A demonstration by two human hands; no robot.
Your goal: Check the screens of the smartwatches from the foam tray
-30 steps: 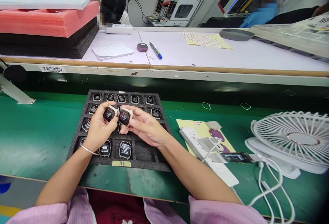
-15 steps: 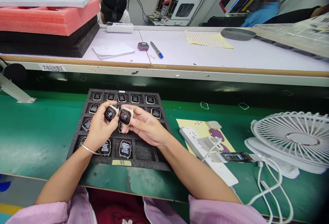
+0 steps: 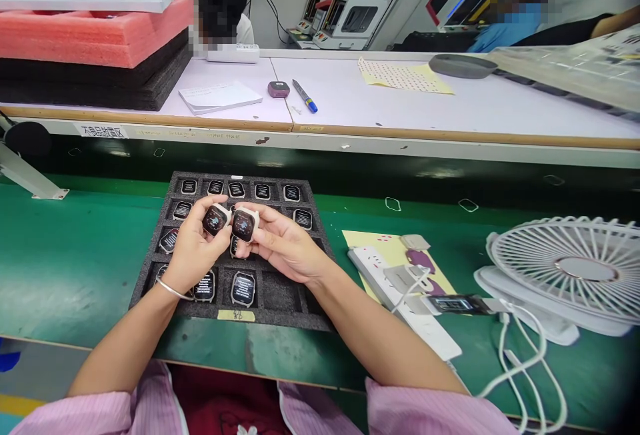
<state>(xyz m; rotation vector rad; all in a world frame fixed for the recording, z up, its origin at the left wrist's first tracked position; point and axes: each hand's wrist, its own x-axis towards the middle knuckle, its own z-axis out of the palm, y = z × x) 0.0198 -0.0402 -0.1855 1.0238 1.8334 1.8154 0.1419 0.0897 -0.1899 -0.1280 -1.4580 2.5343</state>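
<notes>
Holding one watch body apiece, the left hand grips a lit watch and the right hand another — side by side, nearly touching, above the black foam tray of watches on the green tabletop; beyond — a white shelf.

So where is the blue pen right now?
In the head view, the blue pen lies on the white shelf behind the green bench, just right of the small purple device and up beyond the foam tray of watches.
</notes>
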